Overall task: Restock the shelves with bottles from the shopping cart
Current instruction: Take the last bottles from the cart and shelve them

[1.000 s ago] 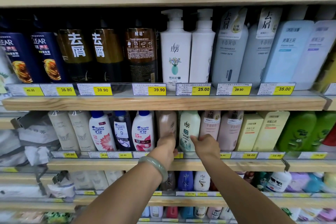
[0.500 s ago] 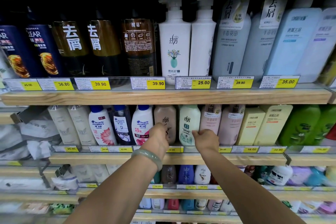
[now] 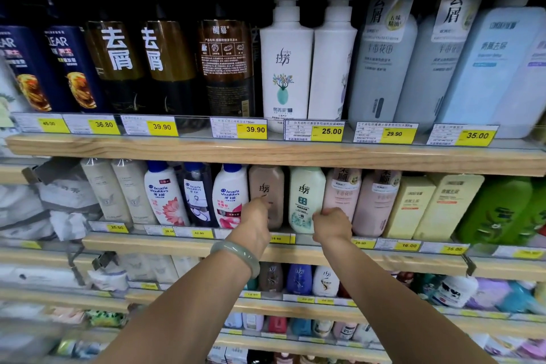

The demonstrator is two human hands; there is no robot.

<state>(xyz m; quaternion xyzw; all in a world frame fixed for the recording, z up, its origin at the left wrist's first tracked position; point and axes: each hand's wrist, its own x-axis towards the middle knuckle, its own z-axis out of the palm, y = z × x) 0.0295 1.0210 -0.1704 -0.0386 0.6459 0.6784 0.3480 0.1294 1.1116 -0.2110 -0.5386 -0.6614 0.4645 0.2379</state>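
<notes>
Hands: two, a left hand (image 3: 256, 217) and a right hand (image 3: 331, 223)
Bracelets: one pale green bangle (image 3: 236, 255)
Upper shelf, dark blue bottles (image 3: 71, 68): two
Upper shelf, dark brown bottles (image 3: 159, 68): three
Upper shelf, white pump bottles (image 3: 285, 68): two
Upper shelf, pale grey-blue bottles (image 3: 381, 68): two, with more light blue ones to the right, number unclear
Middle shelf, white bottles with blue caps (image 3: 164, 195): two, with one dark blue-capped bottle (image 3: 196, 195) between them
Middle shelf, brown bottle (image 3: 267, 186): one
Middle shelf, mint-white bottle (image 3: 305, 198): one
Middle shelf, pink bottles (image 3: 375, 204): two
Middle shelf, pale yellow bottles (image 3: 410, 204): two
Yellow price tags (image 3: 331, 130) on the upper shelf edge: seven
</notes>
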